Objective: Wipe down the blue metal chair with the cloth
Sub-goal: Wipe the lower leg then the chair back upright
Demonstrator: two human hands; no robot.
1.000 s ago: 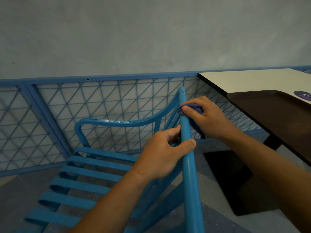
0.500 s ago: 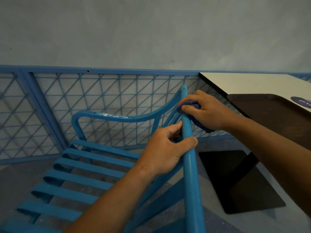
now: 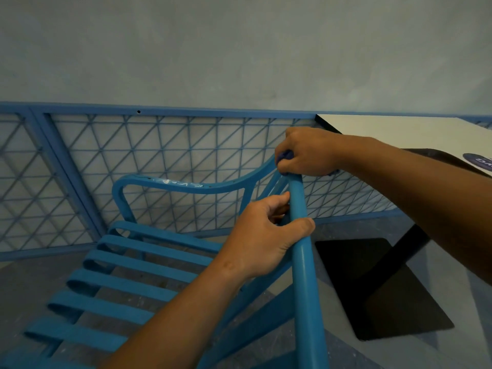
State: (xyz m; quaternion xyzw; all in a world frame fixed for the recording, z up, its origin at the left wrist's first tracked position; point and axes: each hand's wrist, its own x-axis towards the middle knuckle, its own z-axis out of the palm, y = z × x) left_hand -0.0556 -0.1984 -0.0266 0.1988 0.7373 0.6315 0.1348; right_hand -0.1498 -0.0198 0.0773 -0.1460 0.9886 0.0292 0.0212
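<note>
The blue metal chair [image 3: 149,246] lies tipped, with its slatted seat at lower left and a round tube running from the bottom edge up to centre right. My left hand [image 3: 263,243] grips that tube at its middle, thumb over the front. My right hand [image 3: 306,153] is closed over the tube's top end, holding the blue cloth [image 3: 285,155] bunched against the metal. Only a small fold of cloth shows under the fingers; the rest is hidden by the hand.
A blue wire-mesh fence [image 3: 165,155] runs along the wall behind the chair. A white-topped table [image 3: 394,131] stands at right, with a dark tray [image 3: 442,153] on it and a black base plate [image 3: 372,286] on the grey floor.
My right hand has slid the cloth up the tube to cover its top end. My left hand keeps the same hold. The view has shifted slightly.
</note>
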